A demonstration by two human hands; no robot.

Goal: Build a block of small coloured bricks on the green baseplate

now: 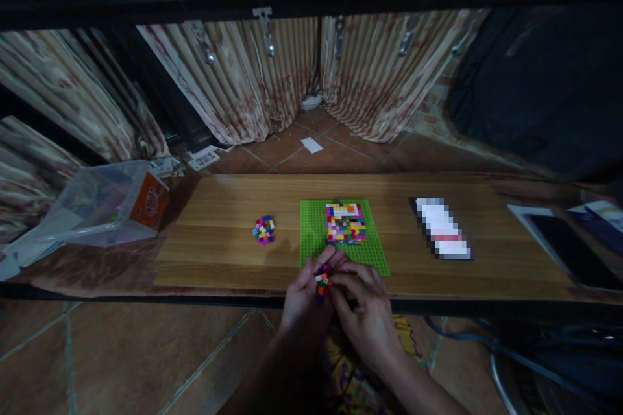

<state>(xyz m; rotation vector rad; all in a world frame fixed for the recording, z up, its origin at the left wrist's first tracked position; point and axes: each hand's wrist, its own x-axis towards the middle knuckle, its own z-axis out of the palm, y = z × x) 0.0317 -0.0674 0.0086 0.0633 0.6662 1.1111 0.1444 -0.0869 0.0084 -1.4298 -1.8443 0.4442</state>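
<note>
My left hand (300, 303) is cupped palm up near the front edge of the table, holding several small coloured toy bricks (322, 281). Over that palm is my right hand (366, 303), its thumb and fingertips pinched together at the bricks; the exact piece between them is too small to make out. Just beyond both hands lies a green studded baseplate (312, 224). On its right part sits a multicoloured block built of toy bricks (345, 225), with an uneven pattern on top. A loose pile of toy bricks (264, 231) rests to the left of the baseplate.
On the wooden table (209, 227), a blurred-out phone-like object (444, 230) lies right of the baseplate. A clear plastic box (104, 198) with an orange label stands at the left end. A dark tablet-like slab (574, 249) lies at far right. Curtains (263, 84) hang behind.
</note>
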